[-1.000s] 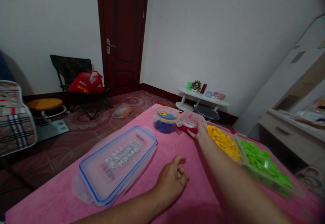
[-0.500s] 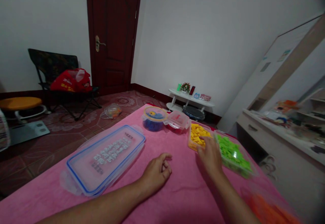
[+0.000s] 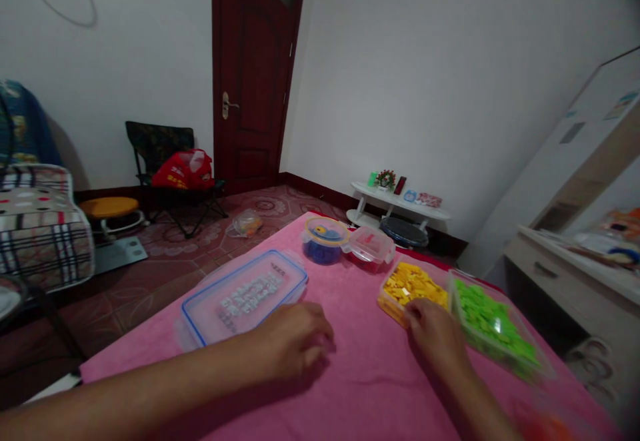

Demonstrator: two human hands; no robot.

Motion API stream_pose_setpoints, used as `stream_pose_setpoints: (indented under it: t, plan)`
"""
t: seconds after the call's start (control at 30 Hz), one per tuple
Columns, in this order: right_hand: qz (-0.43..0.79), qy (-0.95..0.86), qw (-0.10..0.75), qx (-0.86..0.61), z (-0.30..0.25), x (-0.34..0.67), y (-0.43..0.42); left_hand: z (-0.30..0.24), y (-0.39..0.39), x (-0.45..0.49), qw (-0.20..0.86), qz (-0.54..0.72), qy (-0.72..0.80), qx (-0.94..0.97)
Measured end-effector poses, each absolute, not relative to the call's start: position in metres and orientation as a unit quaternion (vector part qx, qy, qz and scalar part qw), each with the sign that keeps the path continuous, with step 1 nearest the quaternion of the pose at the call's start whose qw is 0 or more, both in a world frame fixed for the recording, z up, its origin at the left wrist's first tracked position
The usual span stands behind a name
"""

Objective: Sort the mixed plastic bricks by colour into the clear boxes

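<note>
where fingers reach, yellow pieces fill tub

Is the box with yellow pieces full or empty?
Looks nearly full: yellow pieces spread across the clear box, up near its rim. The right hand hides one corner.

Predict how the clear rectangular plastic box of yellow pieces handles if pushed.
The clear rectangular plastic box probably slides rather than tips, being low and broad. Its small yellow pieces may shift or spill, heaped loosely near the rim.
</note>
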State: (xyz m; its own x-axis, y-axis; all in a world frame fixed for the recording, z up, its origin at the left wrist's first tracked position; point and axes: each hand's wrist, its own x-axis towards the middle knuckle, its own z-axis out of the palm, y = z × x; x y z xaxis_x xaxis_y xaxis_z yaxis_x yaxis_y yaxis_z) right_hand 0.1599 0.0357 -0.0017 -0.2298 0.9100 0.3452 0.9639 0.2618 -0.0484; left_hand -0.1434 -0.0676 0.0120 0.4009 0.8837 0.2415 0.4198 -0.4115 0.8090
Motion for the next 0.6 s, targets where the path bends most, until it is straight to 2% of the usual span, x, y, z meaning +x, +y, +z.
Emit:
stream_pose_setpoints:
  t: [0.1, 0.17, 0.2, 0.33, 0.5, 0.6]
  plan:
    - [-0.028, -0.807, 0.145, -0.573, 0.005, 0.133, 0.0, 0.027, -0.05, -0.197, 0.053, 0.299, 0.571, 0.762]
    - [0.005, -0.825, 0.146, -0.546, 0.006, 0.117, -0.025, 0.028, -0.033, -0.235, -0.051, 0.243, 0.669, 0.7]
    - [0.016, -0.832, 0.144, -0.535, 0.006, 0.11, -0.036, 0.027, -0.026, -0.252, -0.058, 0.207, 0.717, 0.663]
    - [0.041, -0.851, 0.113, -0.511, 0.01, 0.093, -0.065, 0.023, -0.01, -0.296, 0.062, 0.117, 0.795, 0.591]
    - [0.069, -0.852, 0.074, -0.513, 0.023, 0.089, -0.074, 0.028, -0.012, -0.306, 0.1, 0.145, 0.787, 0.591]
    - [0.075, -0.85, 0.081, -0.515, 0.025, 0.09, -0.075, 0.027, -0.012, -0.307, 0.102, 0.145, 0.774, 0.608]
